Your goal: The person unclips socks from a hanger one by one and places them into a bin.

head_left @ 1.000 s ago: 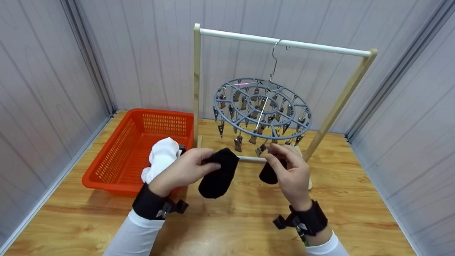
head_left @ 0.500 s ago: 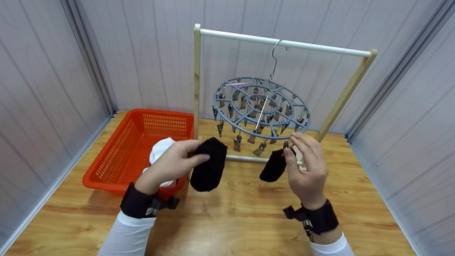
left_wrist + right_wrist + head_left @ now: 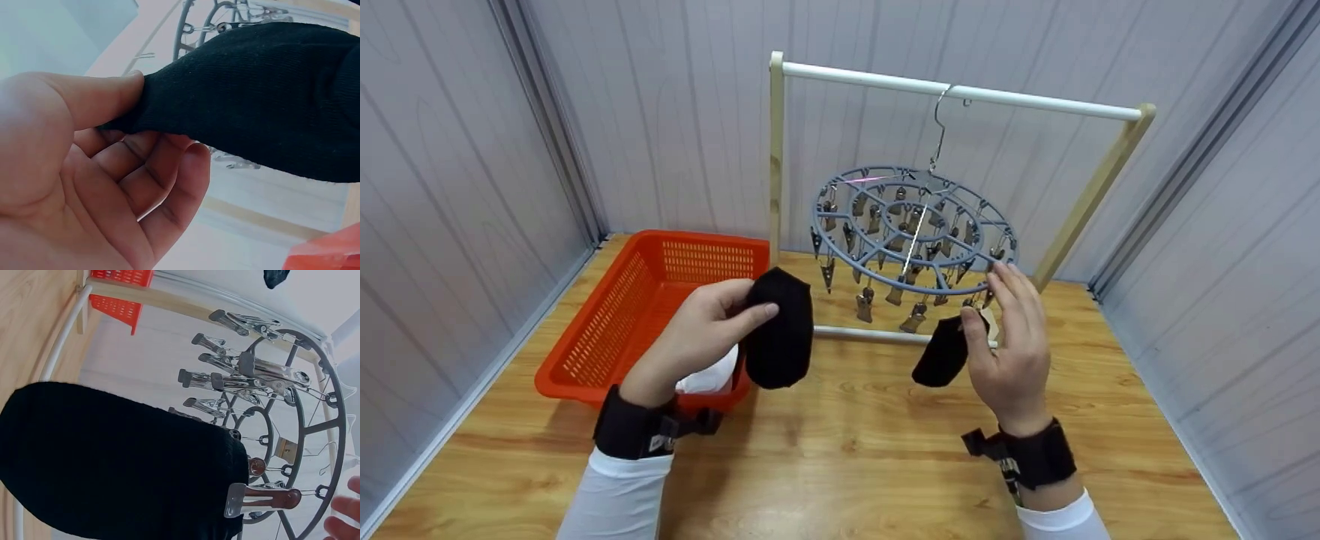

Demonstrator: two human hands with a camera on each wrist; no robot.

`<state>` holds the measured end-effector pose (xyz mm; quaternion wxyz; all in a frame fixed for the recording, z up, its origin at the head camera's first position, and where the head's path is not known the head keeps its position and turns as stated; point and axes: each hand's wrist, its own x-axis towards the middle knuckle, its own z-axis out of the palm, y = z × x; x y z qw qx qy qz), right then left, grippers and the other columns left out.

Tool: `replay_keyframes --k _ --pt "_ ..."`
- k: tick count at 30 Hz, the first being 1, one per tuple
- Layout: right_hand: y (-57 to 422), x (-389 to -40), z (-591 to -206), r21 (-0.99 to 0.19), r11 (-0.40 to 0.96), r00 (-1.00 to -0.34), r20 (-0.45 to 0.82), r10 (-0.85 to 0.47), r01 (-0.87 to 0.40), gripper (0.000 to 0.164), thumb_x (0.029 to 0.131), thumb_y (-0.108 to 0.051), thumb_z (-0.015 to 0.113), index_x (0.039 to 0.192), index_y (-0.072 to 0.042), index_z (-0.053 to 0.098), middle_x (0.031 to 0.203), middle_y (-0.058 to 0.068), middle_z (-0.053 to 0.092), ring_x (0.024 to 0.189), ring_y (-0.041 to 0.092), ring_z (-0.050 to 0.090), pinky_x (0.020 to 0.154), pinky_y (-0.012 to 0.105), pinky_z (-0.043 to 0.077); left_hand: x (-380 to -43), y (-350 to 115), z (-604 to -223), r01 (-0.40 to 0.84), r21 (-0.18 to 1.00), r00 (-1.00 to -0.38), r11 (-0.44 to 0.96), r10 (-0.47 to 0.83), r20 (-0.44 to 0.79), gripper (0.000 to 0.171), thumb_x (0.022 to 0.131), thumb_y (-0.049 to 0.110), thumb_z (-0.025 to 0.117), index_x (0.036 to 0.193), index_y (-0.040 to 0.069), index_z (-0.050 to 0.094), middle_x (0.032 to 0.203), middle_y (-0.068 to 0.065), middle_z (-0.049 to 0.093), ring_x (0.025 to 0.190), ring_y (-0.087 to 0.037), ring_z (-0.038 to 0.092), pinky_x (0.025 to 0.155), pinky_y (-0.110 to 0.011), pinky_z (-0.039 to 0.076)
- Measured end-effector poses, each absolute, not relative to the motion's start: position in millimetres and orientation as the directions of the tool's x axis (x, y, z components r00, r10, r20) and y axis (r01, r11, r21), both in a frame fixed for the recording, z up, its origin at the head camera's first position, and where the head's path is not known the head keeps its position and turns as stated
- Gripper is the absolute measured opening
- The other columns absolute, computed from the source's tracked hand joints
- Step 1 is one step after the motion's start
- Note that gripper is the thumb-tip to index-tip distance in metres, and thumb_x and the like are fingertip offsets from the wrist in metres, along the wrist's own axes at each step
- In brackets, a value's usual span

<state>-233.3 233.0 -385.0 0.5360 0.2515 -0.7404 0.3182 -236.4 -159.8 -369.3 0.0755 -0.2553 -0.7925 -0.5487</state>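
My left hand (image 3: 701, 326) pinches a black sock (image 3: 780, 330) by its upper end between thumb and fingers, in front of the basket. In the left wrist view the ribbed sock (image 3: 253, 101) stretches away from the thumb. A second black sock (image 3: 941, 352) hangs at the right front of the round grey clip hanger (image 3: 885, 279). The right wrist view shows a metal clip (image 3: 261, 498) biting its edge. Just right of that sock is my right hand (image 3: 1012, 349), fingers extended near the hanger's rim, holding nothing.
A red plastic basket (image 3: 577, 337) stands at left with a white cloth item (image 3: 712, 376) in it, partly hidden by my left forearm. The hanger hooks onto the white rail (image 3: 870, 75) of a wooden stand. Several bare clips (image 3: 915, 319) dangle below it.
The left hand has moved left and up with its sock. The right hand has let go of the other sock and drawn off to the right, leaving it hanging from the clip.
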Motion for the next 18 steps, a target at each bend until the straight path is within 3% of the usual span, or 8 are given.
replay_keyframes --k 10,18 --pt "235.3 -234.6 -388.5 -0.204 0.733 -0.365 0.929 -0.065 -0.649 0.057 0.115 -0.041 0.062 0.142 0.008 0.068 0.151 0.028 0.063 0.143 0.050 0.054 0.128 0.051 0.035 -237.9 -180.3 -364.4 0.439 0.843 -0.898 0.310 0.187 0.399 0.017 0.111 0.020 0.072 0.114 0.004 0.078 0.101 -0.008 0.075 0.090 -0.019 0.067 0.082 -0.027 0.053" --pt "234.4 -233.2 -389.6 -0.218 0.740 -0.407 0.910 -0.082 -0.636 0.047 0.108 -0.023 0.071 0.142 0.009 0.068 0.146 0.029 0.065 0.143 0.049 0.054 0.128 0.052 0.035 -241.6 -201.3 -364.5 0.332 0.818 -0.938 0.469 0.072 0.340 0.024 0.117 0.024 0.060 0.115 0.002 0.069 0.099 -0.012 0.062 0.091 -0.026 0.056 0.081 -0.036 0.046"
